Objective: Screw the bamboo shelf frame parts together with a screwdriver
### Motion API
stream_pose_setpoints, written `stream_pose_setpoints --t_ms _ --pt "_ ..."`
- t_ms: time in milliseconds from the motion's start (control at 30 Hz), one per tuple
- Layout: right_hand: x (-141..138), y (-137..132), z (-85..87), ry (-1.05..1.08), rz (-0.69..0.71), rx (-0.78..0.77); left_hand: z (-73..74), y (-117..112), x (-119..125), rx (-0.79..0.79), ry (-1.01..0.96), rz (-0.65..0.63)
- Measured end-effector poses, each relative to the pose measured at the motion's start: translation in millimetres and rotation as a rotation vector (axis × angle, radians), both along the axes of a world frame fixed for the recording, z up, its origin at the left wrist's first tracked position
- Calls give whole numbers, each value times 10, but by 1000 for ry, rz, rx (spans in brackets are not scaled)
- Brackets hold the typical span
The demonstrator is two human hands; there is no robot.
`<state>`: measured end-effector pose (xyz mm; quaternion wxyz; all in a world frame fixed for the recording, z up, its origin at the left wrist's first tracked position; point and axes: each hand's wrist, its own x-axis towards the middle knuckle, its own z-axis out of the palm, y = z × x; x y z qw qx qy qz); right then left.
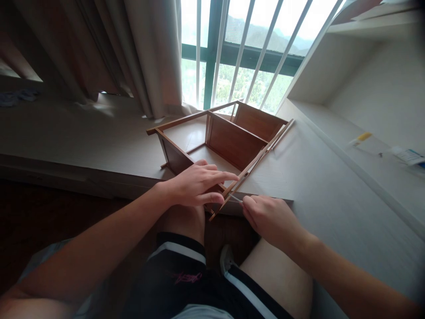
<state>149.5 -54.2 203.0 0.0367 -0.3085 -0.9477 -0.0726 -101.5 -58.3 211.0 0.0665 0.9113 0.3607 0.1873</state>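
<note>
A brown wooden shelf rack (237, 137), with slim legs and flat panels, lies on its side on the pale window ledge. My left hand (199, 184) rests at its near end with fingers spread, the fingertips against the near rail (245, 173). Opposite, on the right of that rail, my right hand (268, 217) is closed in a fist around a tool with a thin metal shaft (236, 198). The shaft's far end meets the rail close to the corner. My fist hides the tool's handle, so its exact kind is unclear.
The pale ledge (99, 137) runs beneath the rack and along the right side. Behind it are a barred window (239, 62) and a curtain (146, 53). On the right-hand shelf lie a yellow-capped item (363, 137) and a small packet (410, 155). My legs are below.
</note>
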Motion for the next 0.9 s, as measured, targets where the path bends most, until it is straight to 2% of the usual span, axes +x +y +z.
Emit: stream_pose_setpoints --t_ms 100,200,300,467,600,667,733,900 --pt "-8 -10 -16 21 -11 -28 17 -15 18 18 43 -14" --pt "-6 4 -44 72 -33 -129 14 -23 42 29 57 2" --pt "-15 23 -91 183 -39 -298 4 -22 48 33 52 7" --pt "-67 -5 -171 440 -19 -696 2 -21 40 28 51 12" --pt "-87 -19 -172 495 -26 -812 3 -21 39 16 53 9" --pt "-80 0 -149 463 -17 -808 -1 -19 40 17 52 9" --pt "-65 28 -112 385 -2 -734 -5 -17 40 20 51 10" --pt "-18 67 -11 113 43 -240 -7 -14 43 31 48 11"
